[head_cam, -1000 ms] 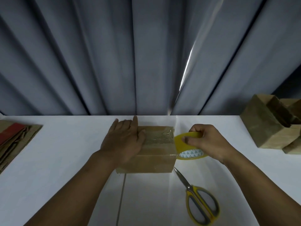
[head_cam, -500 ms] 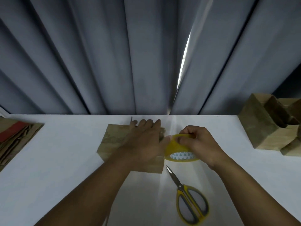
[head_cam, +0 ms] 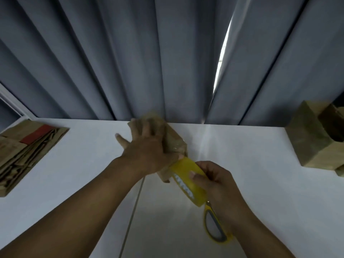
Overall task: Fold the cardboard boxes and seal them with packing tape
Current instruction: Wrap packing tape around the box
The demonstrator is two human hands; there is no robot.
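Taping one box (head_cam: 175, 142), mid-seal by my judgement: glossy tape shows on its top, and the roll looks not yet cut free. Left hand (head_cam: 147, 151) lies spread over the box, pressing it down; it is blurred. Right hand (head_cam: 217, 181) grips the yellow tape roll (head_cam: 188, 175), thumb on its rim, roll touching the box's near corner. Box sits cornerwise on the white tabletop (head_cam: 242, 155), near the far edge. Scissors (head_cam: 214, 226) lie partly under the right wrist. Folded boxes (head_cam: 312, 144) at right look done. Flat cardboard stack (head_cam: 28, 149) at left: plenty remains. Grey pleated curtain (head_cam: 130, 62) behind, with a daylight slit.
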